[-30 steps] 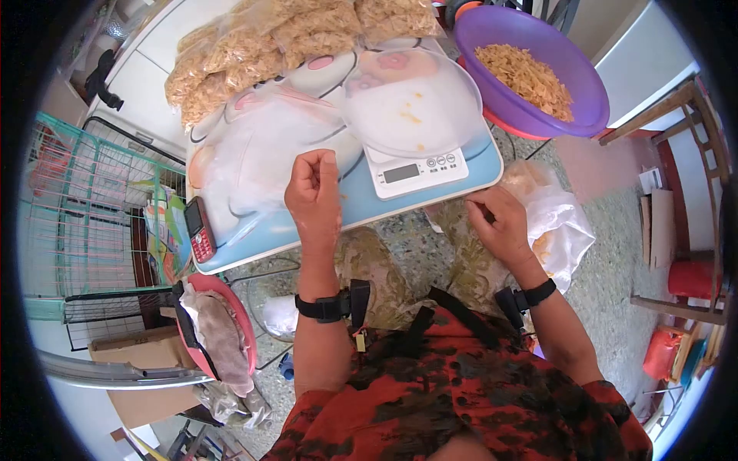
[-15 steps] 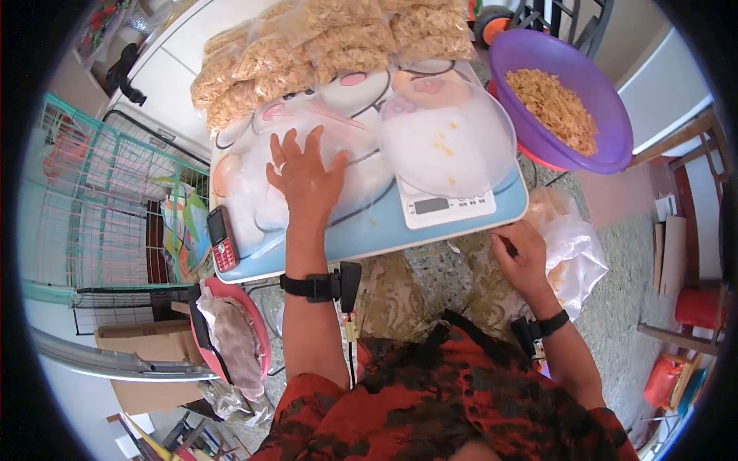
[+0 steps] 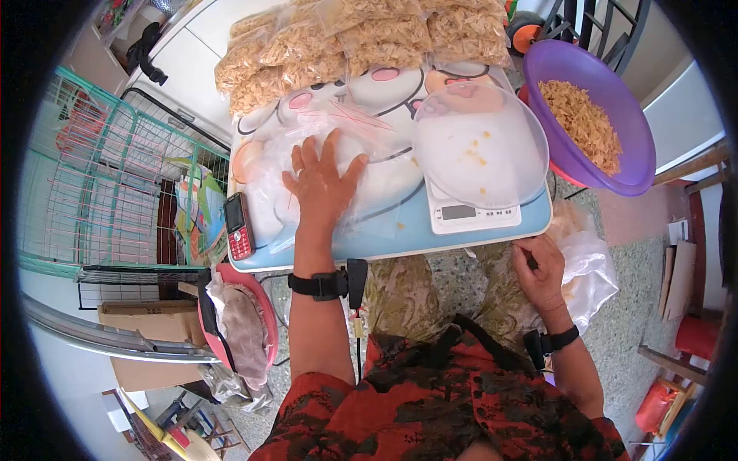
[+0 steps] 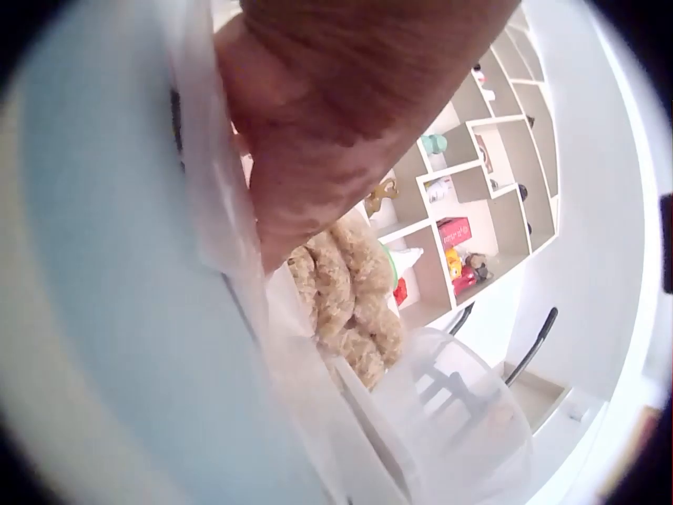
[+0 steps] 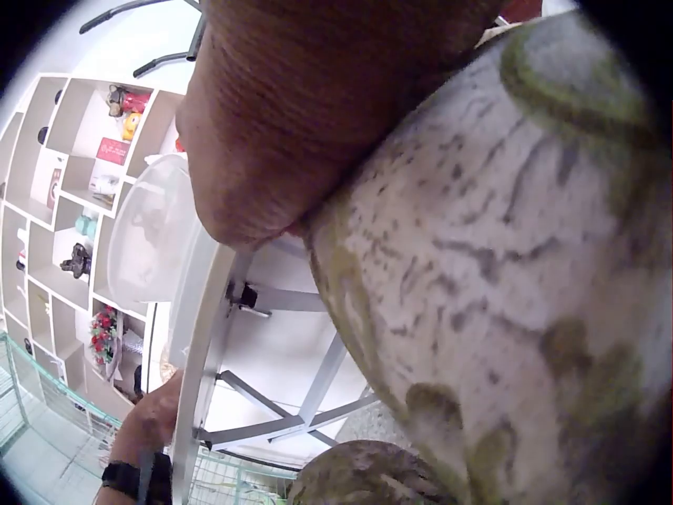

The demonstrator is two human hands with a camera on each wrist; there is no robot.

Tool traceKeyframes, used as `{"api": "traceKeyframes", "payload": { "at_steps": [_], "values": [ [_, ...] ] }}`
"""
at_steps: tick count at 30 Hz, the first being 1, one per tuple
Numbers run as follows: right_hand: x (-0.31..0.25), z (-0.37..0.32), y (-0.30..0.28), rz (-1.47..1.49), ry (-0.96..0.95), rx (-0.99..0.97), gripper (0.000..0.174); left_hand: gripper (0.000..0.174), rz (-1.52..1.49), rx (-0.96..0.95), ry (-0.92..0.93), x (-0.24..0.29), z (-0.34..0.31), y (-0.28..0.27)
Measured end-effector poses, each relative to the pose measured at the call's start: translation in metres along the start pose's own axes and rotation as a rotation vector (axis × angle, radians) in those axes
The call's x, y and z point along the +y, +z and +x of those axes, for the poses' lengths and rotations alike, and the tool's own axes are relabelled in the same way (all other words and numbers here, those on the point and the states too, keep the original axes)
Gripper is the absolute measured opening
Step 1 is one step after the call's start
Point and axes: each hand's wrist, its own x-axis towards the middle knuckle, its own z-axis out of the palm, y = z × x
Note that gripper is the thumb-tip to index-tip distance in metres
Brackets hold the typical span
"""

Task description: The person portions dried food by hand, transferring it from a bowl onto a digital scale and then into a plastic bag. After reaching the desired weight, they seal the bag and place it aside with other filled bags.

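Observation:
My left hand [image 3: 323, 180], fingers spread, rests on a loose pile of clear plastic bags [image 3: 269, 192] on the table [image 3: 369, 242]. Only its underside and wrist show in the left wrist view, close over the plastic. My right hand [image 3: 542, 269] lies at the table's front edge with loosely curled fingers and nothing held. Beyond it stands a white kitchen scale [image 3: 477, 220], bearing a wide translucent bowl [image 3: 500, 146] with a few yellowish crumbs in it.
Filled bags of yellowish flakes [image 3: 384, 34] are stacked along the table's back. A purple basin [image 3: 638, 146] of loose flakes stands at the right. A red phone [image 3: 238, 227] lies at the left corner, beside a green wire cage [image 3: 100, 184].
My left hand has gone from loosely closed near the front edge to spread out on the plastic bags. The right hand stays by the table edge. The head view has shifted.

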Motion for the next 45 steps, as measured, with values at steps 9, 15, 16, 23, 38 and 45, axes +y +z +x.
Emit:
{"api": "traceKeyframes", "payload": {
  "at_steps": [9,15,16,23,38,45],
  "values": [
    [0.005,-0.002,0.001,-0.005,-0.022,0.014,0.011,0.067,-0.010,0.162,-0.071,-0.031,0.019,-0.012],
    [0.003,0.001,0.001,-0.002,-0.020,0.008,0.012,0.073,0.176,0.196,-0.199,-0.082,0.042,-0.010],
    [0.003,0.000,0.001,0.009,-0.013,0.008,0.012,0.074,0.167,0.174,-0.215,-0.088,0.044,-0.009],
    [-0.002,0.005,0.000,0.027,0.020,-0.018,0.015,0.069,0.125,0.117,-0.165,-0.094,0.045,-0.020],
    [0.001,0.000,0.001,0.021,0.001,0.016,0.013,0.051,0.034,0.334,0.152,-0.042,-0.008,-0.057],
    [-0.001,-0.001,0.000,0.013,-0.007,0.008,0.012,0.069,-0.133,0.025,0.416,0.031,-0.072,-0.056]
  ]
}}
